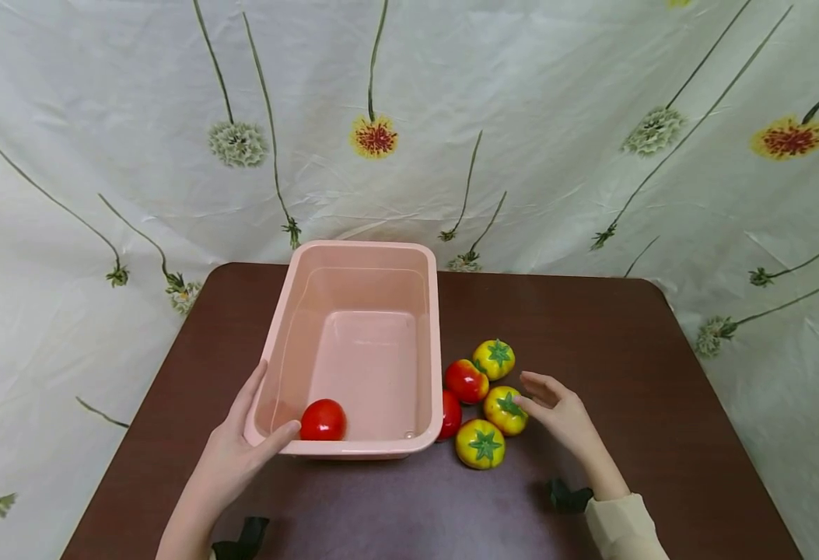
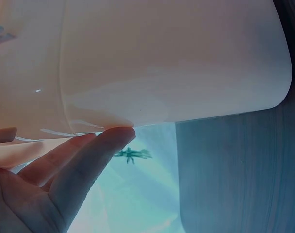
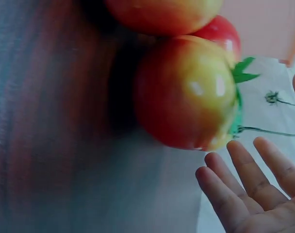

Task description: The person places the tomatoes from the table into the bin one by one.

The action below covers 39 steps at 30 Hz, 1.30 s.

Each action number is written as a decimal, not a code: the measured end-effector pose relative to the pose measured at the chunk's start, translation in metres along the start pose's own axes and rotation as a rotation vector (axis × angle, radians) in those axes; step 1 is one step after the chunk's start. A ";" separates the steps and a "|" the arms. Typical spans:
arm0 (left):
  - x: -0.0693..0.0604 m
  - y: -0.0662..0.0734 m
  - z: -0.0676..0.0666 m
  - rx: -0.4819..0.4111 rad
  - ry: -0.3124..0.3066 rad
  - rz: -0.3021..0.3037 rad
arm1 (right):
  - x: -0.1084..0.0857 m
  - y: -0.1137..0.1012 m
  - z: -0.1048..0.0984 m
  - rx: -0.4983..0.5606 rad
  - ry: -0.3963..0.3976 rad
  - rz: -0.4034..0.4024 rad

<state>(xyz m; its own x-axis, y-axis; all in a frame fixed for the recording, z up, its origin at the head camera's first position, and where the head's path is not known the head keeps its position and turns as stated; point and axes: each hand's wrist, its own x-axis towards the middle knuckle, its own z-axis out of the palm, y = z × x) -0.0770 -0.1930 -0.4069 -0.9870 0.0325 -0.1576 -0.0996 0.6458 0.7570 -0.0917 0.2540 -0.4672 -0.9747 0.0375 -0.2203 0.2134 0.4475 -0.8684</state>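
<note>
In the head view, my left hand (image 1: 232,435) holds the near-left corner of a pink plastic basin (image 1: 434,350), thumb at the front rim and fingers along the outer left side. A red tomato (image 1: 323,420) lies inside by that corner. My right hand (image 1: 568,416) is spread beside a yellow tomato (image 1: 503,412) with a green star-shaped calyx, holding nothing; whether it touches is unclear. Around it lie two more yellow tomatoes, one behind (image 1: 494,358) and one nearer (image 1: 480,445), plus a red-yellow tomato (image 1: 467,381) and a red tomato (image 1: 449,414) partly hidden by the basin.
Everything stands on a dark brown table (image 1: 591,327) with rounded far corners. A pale flowered cloth (image 1: 549,117) hangs behind it. Two dark objects lie near the wrists, a left one (image 1: 243,539) and a right one (image 1: 568,496).
</note>
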 end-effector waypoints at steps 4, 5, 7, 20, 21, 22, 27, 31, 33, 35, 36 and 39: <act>0.000 0.001 0.001 -0.006 0.005 0.010 | -0.001 0.007 0.004 -0.020 -0.014 0.027; 0.000 0.001 0.002 -0.005 0.005 0.011 | -0.001 0.008 0.005 -0.027 -0.019 0.033; 0.000 0.002 0.002 -0.007 0.002 0.008 | -0.002 0.010 0.006 -0.041 -0.019 0.043; 0.001 0.004 0.002 -0.010 -0.015 -0.025 | -0.002 0.015 0.019 -0.170 0.007 0.100; 0.001 0.004 0.002 -0.011 -0.017 -0.028 | -0.001 0.015 0.020 -0.177 0.008 0.099; 0.001 0.004 0.002 -0.012 -0.019 -0.030 | -0.001 0.015 0.021 -0.182 0.010 0.099; 0.001 0.003 0.002 -0.010 -0.021 -0.034 | 0.001 0.015 0.024 -0.209 0.019 0.092; 0.001 0.002 0.002 -0.004 -0.015 -0.026 | 0.002 0.018 0.027 -0.220 0.017 0.091; 0.000 0.002 0.002 -0.002 -0.015 -0.025 | 0.002 0.019 0.029 -0.221 0.015 0.097; 0.000 0.001 0.003 -0.002 -0.016 -0.026 | 0.002 0.020 0.031 -0.221 0.018 0.094; 0.000 0.001 0.003 -0.002 -0.016 -0.024 | 0.002 0.021 0.032 -0.221 0.022 0.093; 0.001 0.001 0.003 -0.004 -0.013 -0.020 | 0.002 0.021 0.032 -0.217 0.039 0.091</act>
<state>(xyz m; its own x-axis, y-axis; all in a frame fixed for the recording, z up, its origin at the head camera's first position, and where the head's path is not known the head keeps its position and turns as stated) -0.0774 -0.1904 -0.4083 -0.9830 0.0294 -0.1811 -0.1201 0.6431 0.7563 -0.0873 0.2346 -0.5004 -0.9548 0.1188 -0.2726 0.2855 0.6224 -0.7287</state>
